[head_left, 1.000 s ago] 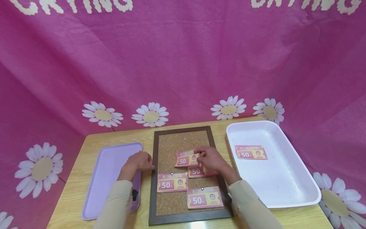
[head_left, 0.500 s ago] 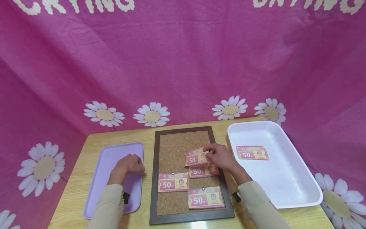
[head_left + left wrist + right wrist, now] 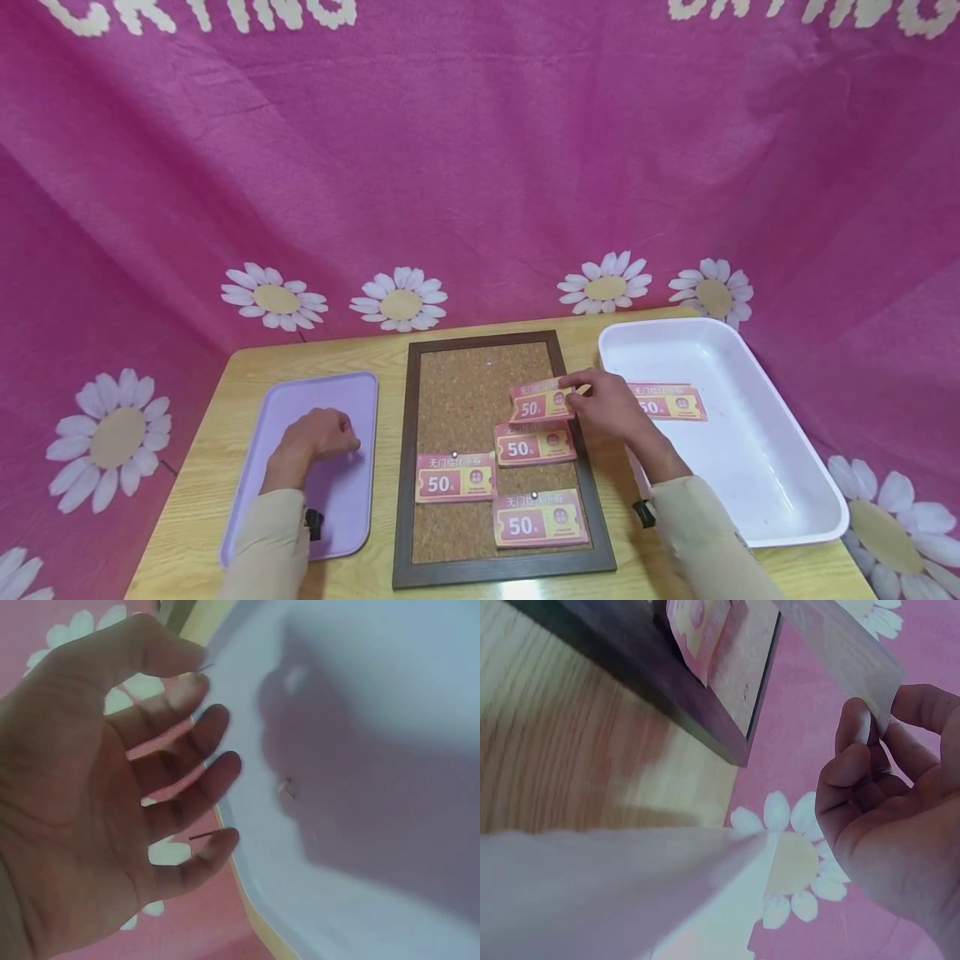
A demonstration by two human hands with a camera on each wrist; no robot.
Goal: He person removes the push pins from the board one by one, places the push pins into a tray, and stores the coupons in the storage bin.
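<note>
Over the purple tray [image 3: 341, 500], my left hand [image 3: 318, 437] pinches a thumbtack [image 3: 206, 667] between thumb and forefinger; its thin point sticks out, its head is hidden. Another tack [image 3: 286, 789] lies on that tray in the left wrist view. My right hand [image 3: 606, 404] pinches a pink and yellow 50 coupon [image 3: 536, 406] by its right end, above the right side of the framed corkboard [image 3: 457, 533]. Below it on the cork are a middle coupon [image 3: 534, 447], a left coupon [image 3: 453, 482] and a lower coupon [image 3: 540, 523]. Tacks show on the left and lower ones.
A deep white tray [image 3: 727, 483] stands right of the corkboard, with one coupon [image 3: 678, 404] lying in it, partly behind my right hand. Wooden table [image 3: 390, 358] shows between the trays and the board. A pink curtain [image 3: 480, 192] with daisies hangs behind.
My left hand has moved left from the board's edge to over the purple tray. My right hand has carried its coupon rightward across the cork, uncovering more of the middle coupon.
</note>
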